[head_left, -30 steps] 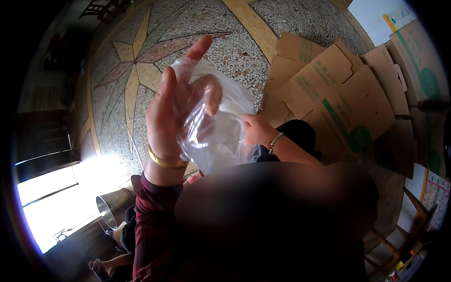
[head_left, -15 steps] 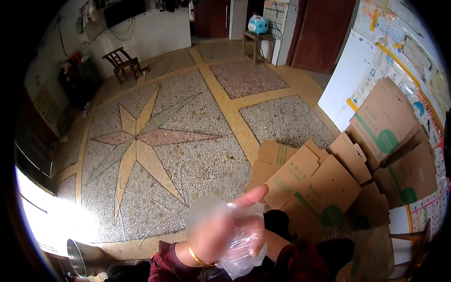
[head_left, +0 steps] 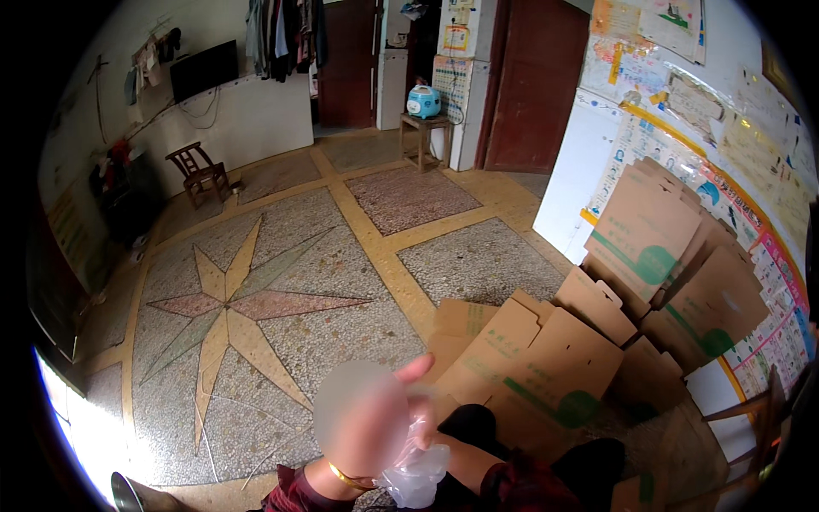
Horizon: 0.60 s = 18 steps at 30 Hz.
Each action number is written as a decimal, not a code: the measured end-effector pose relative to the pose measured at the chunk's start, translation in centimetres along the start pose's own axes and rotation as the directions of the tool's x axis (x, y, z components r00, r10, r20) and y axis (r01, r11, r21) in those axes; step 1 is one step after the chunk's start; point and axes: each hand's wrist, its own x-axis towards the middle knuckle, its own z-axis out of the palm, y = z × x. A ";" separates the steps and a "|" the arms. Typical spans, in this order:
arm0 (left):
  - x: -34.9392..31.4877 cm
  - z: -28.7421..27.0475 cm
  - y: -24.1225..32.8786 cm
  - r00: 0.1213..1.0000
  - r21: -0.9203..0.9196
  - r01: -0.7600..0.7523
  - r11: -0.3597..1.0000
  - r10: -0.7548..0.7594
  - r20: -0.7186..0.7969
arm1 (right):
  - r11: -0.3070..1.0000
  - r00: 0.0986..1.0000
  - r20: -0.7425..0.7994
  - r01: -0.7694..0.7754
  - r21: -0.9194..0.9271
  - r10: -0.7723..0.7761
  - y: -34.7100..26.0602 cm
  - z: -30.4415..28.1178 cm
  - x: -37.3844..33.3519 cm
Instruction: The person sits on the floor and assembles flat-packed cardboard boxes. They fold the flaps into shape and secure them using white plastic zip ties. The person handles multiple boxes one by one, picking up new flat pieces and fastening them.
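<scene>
My left hand (head_left: pixel 368 448), a gold bracelet at its wrist, is low in the middle, partly covered by a blurred patch. Close against it is my right hand (head_left: pixel 424 410), its forearm coming in from the lower right. A crumpled clear plastic bag (head_left: pixel 418 469) is bunched between the two hands and hangs below them. Fingers of both hands close around the plastic, though the blur hides most of the left ones. One digit sticks out toward the upper right. Both hands are above my lap.
Several flattened brown cardboard boxes (head_left: pixel 546 367) with green print lean in a pile to the right, against the poster-covered wall. Pale strings (head_left: pixel 247 410) lie on the patterned stone floor (head_left: pixel 341 358). A metal bucket (head_left: pixel 128 495) stands lower left; a wooden chair (head_left: pixel 198 171) and a stool (head_left: pixel 424 141) are farther off.
My view has tilted up, showing more of the far wall and hanging clothes. The hands sit lower and more left in view, and the plastic bag looks more tightly bunched.
</scene>
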 end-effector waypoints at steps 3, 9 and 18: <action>-0.4 0.1 -0.2 0.999 -0.013 -0.034 0.999 0.034 0.020 | 1.000 1.000 0.010 0.006 -0.012 -0.006 -0.1 0.1 0.0; -0.7 -0.9 -0.3 0.984 -0.324 0.006 0.946 0.052 0.172 | 0.999 1.000 0.017 0.006 -0.051 -0.006 0.1 0.0 -0.2; -0.8 -1.4 0.0 0.984 -0.276 0.000 0.961 0.048 0.170 | 0.995 0.999 0.039 0.022 -0.097 -0.019 0.1 0.3 -0.3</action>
